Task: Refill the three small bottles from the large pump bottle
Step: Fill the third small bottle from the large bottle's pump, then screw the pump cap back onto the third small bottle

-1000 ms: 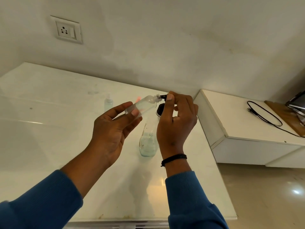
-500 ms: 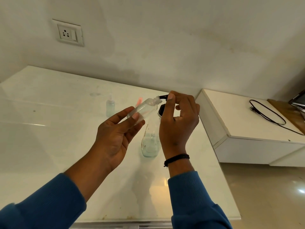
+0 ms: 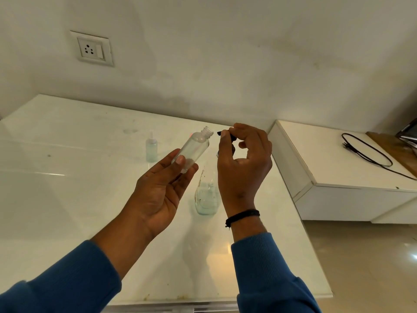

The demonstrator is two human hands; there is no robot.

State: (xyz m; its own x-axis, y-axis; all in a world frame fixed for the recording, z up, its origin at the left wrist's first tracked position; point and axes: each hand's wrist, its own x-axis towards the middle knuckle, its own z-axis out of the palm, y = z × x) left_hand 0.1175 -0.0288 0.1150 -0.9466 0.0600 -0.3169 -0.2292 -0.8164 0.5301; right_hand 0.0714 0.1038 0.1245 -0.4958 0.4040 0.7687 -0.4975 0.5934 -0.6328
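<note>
My left hand pinches the tilted, uncapped small bottle above the counter, its mouth toward one o'clock, while my right hand grips the pump bottle nozzle just beside it, so misalignment risks spilling.

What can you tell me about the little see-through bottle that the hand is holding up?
The small clear bottle looks like plastic, round-bodied with a threaded neck. Its mouth is open, with no cap on, and it looks nearly empty. It is tilted, neck pointing up and to the right toward the pump nozzle. The left hand holds it above the table by its lower end, between thumb and fingers.
</note>
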